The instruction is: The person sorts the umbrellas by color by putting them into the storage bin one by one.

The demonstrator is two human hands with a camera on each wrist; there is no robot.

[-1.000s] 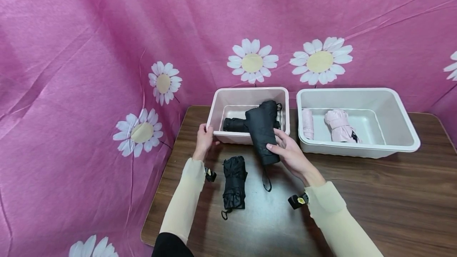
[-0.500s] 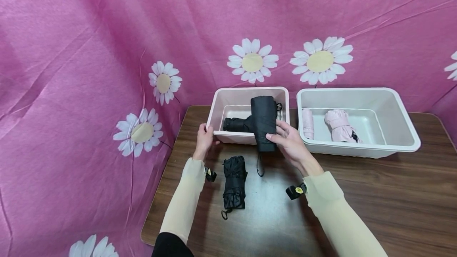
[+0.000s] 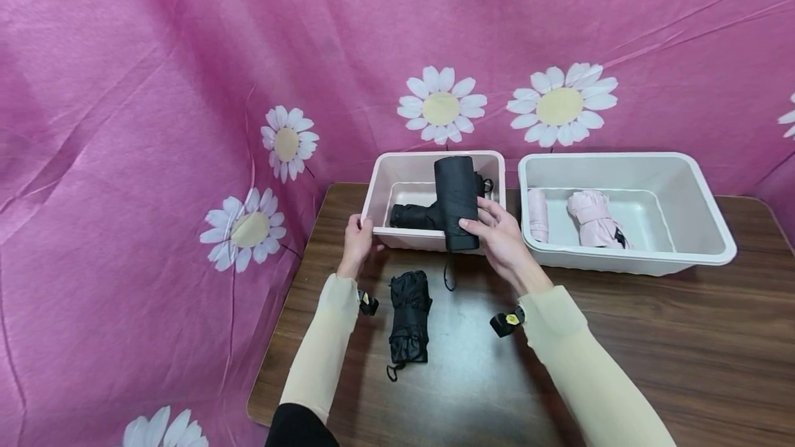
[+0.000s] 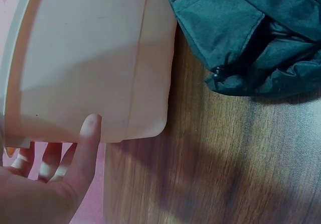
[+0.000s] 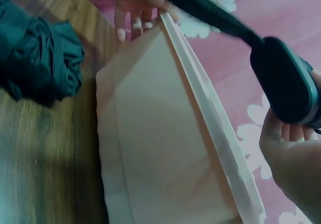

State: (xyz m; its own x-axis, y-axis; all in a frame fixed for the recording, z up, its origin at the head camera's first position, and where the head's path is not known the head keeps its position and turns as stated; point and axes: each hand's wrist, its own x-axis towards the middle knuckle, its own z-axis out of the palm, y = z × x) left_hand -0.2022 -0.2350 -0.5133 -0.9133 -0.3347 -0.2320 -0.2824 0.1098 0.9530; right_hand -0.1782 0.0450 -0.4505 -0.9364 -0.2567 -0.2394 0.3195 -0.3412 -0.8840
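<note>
My right hand (image 3: 504,245) grips a folded black umbrella (image 3: 456,199) over the front rim of the smaller white bin (image 3: 406,240); its wrist strap hangs down in front. In the right wrist view that umbrella's handle end (image 5: 281,81) points toward the camera. My left hand (image 3: 357,245) holds the bin's front left corner, thumb on the front wall and fingers round the side, as the left wrist view shows. Inside this bin lies black folded umbrella material (image 3: 411,216), partly hidden behind the held umbrella. Another folded black umbrella (image 3: 410,316) lies on the table before the bin.
A larger white bin (image 3: 627,262) stands close on the right. In it are a slim pink roll (image 3: 537,215) and a folded pink umbrella (image 3: 595,221). A pink flowered cloth (image 3: 348,33) hangs behind and left of the wooden table (image 3: 683,336).
My right hand has moved the held umbrella forward, farther over the bin, and turned it more upright in view. The left hand stays at the bin's corner.
</note>
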